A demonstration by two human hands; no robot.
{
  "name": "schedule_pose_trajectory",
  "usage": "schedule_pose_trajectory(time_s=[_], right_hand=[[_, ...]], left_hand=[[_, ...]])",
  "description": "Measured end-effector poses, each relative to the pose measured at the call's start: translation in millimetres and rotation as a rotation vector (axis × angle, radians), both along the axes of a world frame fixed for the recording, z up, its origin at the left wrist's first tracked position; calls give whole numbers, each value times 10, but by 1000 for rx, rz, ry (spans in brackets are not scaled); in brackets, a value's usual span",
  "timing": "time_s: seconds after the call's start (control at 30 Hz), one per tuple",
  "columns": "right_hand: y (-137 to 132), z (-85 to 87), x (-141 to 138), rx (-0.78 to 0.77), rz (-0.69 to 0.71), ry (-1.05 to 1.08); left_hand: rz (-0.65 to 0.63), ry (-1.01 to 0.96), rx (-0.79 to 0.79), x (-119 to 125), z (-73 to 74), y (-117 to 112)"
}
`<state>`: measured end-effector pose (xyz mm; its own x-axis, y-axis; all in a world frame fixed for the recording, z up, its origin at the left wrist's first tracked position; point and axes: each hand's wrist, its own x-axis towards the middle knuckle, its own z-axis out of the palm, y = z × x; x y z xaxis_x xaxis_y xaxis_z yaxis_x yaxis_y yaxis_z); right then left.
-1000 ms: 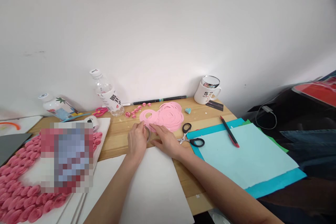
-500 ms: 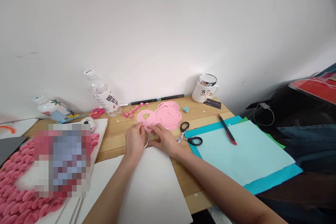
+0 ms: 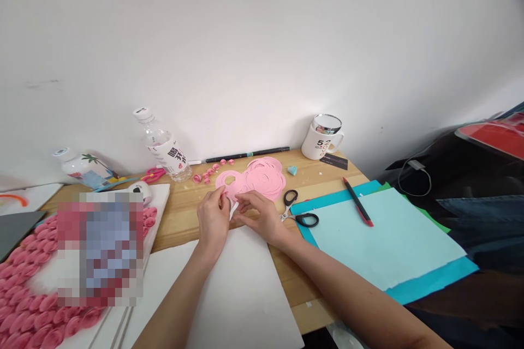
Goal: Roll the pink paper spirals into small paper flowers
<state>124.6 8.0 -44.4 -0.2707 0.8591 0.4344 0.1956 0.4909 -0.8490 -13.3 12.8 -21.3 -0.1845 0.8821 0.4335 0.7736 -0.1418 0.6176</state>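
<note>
My left hand point(image 3: 213, 220) is curled shut over a small ring of tape, now mostly hidden by the fingers. My right hand point(image 3: 262, 215) faces it and pinches a short white strip point(image 3: 234, 210) between the two hands. Both hands hover over the wooden table point(image 3: 180, 212), at the far edge of a white board point(image 3: 241, 294). Just behind the fingers lies a heap of pink paper spirals point(image 3: 262, 180). Several small rolled pink roses point(image 3: 207, 173) lie to its left.
Black-handled scissors point(image 3: 298, 212) lie right of my right hand, beside light blue paper sheets point(image 3: 380, 240) with a red pen point(image 3: 357, 202) on them. At the wall stand a mug point(image 3: 323, 139), a water bottle point(image 3: 164, 147) and a long black pen point(image 3: 245, 155). A board of pink roses point(image 3: 24, 294) fills the left.
The hands have lifted slightly and drawn together. The tape ring seen between them earlier is now covered by my left fingers, and a white strip shows instead.
</note>
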Motion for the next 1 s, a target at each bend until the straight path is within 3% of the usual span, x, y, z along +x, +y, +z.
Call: schedule_pose_trajectory(time_s=[0.2,0.37,0.47,0.6,0.83,1.0], right_hand=[[27,294,256,100,-89,-221],[29,469,747,23,-211,-859],[-30,428,965,-3,-158,-1041],[-103,352,1038,27,-113,-1108],[-80,373,1004,128,-40,-1191],[-1,369,1103,104,-19,-931]], left_hand=[[36,-96,55,-16,20,7],[70,-264,49,-32,46,10],[92,-362,21,-31,79,9],[107,-518,-55,-3,157,-11],[152,-641,-134,28,214,-24],[128,-639,-115,14,169,-23]])
